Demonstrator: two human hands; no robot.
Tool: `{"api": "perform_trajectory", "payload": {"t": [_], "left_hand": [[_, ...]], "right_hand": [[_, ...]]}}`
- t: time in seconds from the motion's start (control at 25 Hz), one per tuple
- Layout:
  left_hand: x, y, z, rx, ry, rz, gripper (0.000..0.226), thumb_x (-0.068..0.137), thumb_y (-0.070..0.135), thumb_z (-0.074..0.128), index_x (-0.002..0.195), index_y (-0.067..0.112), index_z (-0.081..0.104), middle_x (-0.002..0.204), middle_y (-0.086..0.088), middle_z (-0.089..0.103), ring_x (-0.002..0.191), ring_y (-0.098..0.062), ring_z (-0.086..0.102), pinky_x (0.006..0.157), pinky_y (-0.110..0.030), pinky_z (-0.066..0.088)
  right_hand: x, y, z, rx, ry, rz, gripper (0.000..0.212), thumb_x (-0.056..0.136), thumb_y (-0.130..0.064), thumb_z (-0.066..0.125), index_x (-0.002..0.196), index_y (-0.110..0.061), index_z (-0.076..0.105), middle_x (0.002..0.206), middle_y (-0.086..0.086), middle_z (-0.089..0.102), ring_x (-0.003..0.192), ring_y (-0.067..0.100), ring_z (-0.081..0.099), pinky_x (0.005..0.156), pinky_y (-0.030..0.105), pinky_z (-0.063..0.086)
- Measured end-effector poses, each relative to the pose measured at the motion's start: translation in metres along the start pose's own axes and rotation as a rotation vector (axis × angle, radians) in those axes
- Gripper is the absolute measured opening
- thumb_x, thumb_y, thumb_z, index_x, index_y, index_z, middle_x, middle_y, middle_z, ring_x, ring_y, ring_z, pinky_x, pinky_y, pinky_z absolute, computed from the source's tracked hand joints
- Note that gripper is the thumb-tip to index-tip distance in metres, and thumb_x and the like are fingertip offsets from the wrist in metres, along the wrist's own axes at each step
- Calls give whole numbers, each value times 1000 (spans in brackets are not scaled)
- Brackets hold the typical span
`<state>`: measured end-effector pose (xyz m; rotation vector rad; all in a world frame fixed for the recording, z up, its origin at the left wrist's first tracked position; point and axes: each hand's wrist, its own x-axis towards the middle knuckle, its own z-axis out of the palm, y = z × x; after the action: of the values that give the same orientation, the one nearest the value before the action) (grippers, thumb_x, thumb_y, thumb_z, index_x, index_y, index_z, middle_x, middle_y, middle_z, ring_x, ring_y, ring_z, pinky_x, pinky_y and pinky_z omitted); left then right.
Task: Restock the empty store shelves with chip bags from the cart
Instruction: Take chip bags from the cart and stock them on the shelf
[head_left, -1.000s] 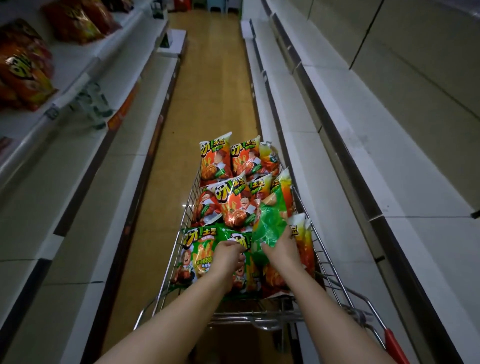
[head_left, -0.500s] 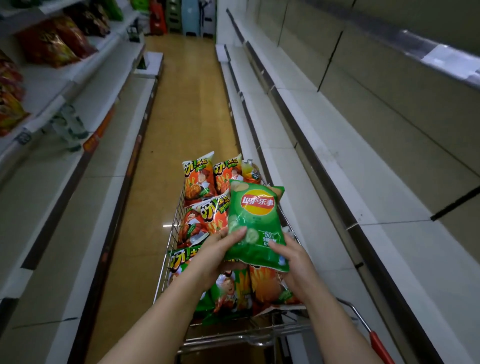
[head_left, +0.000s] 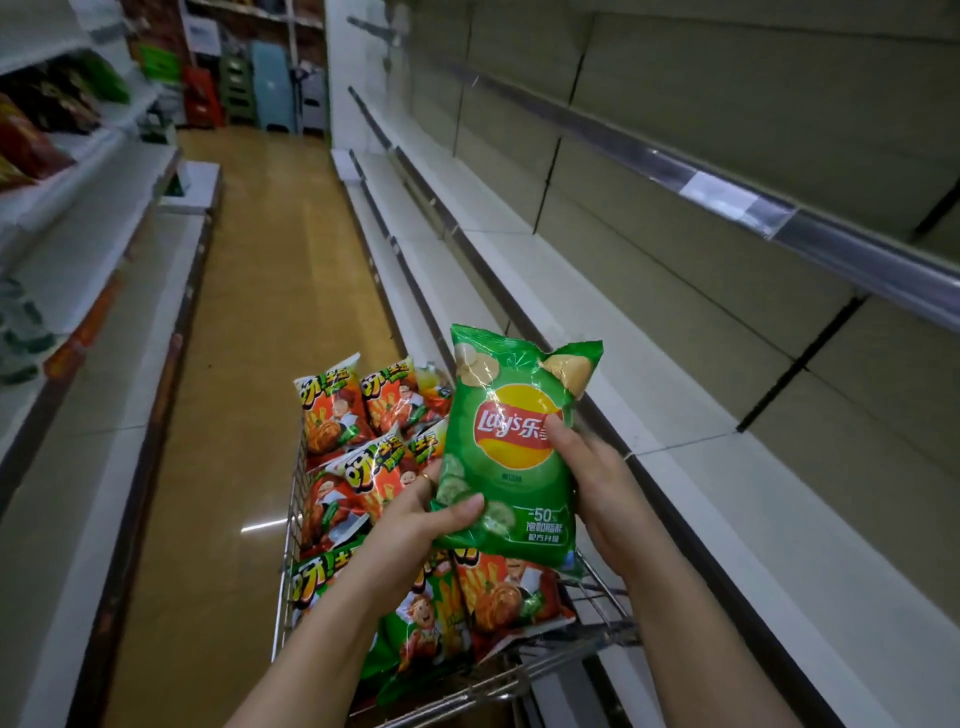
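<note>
Green chip bag (head_left: 511, 452) stands upright over the cart (head_left: 602, 590), top end far. Fingers of the left hand (head_left: 410, 525) pinch its near left corner. Fingers of the right hand (head_left: 597, 483) clamp its right edge, nearer the bare shelf (head_left: 727, 493) on the right.

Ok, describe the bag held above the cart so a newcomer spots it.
In the aisle, the wire cart holds orange bags. Above its near end, the left hand and right hand hold a green bag upright. Only it carries a round red-and-yellow logo.
</note>
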<state>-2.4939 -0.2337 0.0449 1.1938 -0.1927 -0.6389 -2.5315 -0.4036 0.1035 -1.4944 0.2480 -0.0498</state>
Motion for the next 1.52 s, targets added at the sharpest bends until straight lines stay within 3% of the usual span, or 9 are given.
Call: {"api": "perform_trajectory", "payload": {"t": [0.16, 0.32, 0.48, 0.64, 0.84, 1.0, 1.28, 1.4, 1.52], "left_hand": [[-7, 10, 15, 14, -67, 29, 56, 66, 15, 81, 115, 21, 56, 101, 1, 73, 93, -17, 70, 78, -25, 51], [-16, 26, 53, 152, -197, 80, 97, 43, 51, 89, 126, 21, 48, 110, 1, 71, 99, -20, 68, 85, -28, 53], [-33, 48, 133, 127, -242, 161, 49, 65, 25, 68, 111, 15, 54, 92, -2, 75, 81, -21, 72, 63, -25, 57], [-52, 59, 219, 126, -278, 218, 51, 66, 31, 67, 111, 8, 59, 94, -8, 74, 81, -25, 72, 61, -28, 58], [-91, 55, 326, 156, -467, 235, 49, 61, 32, 68, 104, 13, 60, 84, -4, 75, 68, -18, 72, 49, -25, 54], [-124, 54, 404, 190, -620, 244, 58, 58, 38, 68, 112, 18, 56, 88, -3, 75, 66, -18, 72, 44, -24, 50], [-136, 63, 510, 361, -842, 152, 64, 62, 41, 68, 114, 6, 58, 91, -9, 75, 72, -20, 72, 54, -26, 56], [-119, 65, 546, 453, -885, 115, 60, 68, 39, 69, 114, 2, 61, 98, -14, 73, 85, -27, 71, 74, -34, 59], [-92, 63, 575, 514, -921, 115, 43, 81, 26, 67, 116, 1, 60, 102, -13, 72, 95, -27, 69, 87, -37, 54]], "right_hand": [[-19, -21, -5, 5, 83, -88, 46, 76, -31, 61, 116, -8, 58, 100, 7, 72, 87, 21, 71, 68, 25, 57], [-53, -47, -32, 30, 150, -174, 35, 78, -29, 61, 107, -10, 61, 96, 7, 73, 84, 24, 71, 67, 30, 59], [-108, -81, -76, -44, 220, -262, 48, 74, -38, 60, 112, -10, 58, 96, 7, 73, 82, 21, 72, 64, 27, 58], [-182, -104, -123, -205, 364, -337, 87, 60, -55, 65, 136, -25, 37, 119, -2, 61, 90, 12, 70, 77, 34, 58], [-290, -123, -179, -358, 637, -492, 46, 76, -35, 69, 116, -43, 46, 106, -11, 65, 90, 7, 68, 78, 38, 58], [-367, -143, -215, -457, 825, -530, 40, 78, -41, 64, 111, -48, 43, 102, -11, 66, 86, 9, 68, 66, 42, 59], [-427, -177, -281, -551, 1079, -406, 40, 72, -54, 65, 101, -31, 50, 106, 5, 67, 93, 28, 67, 81, 49, 54], [-428, -190, -305, -602, 1134, -306, 62, 81, -46, 64, 128, -15, 40, 115, 8, 62, 102, 29, 62, 90, 47, 50], [-423, -198, -327, -724, 1198, -171, 68, 90, -37, 58, 139, -5, 25, 125, 12, 54, 109, 28, 57, 92, 40, 49]]}}
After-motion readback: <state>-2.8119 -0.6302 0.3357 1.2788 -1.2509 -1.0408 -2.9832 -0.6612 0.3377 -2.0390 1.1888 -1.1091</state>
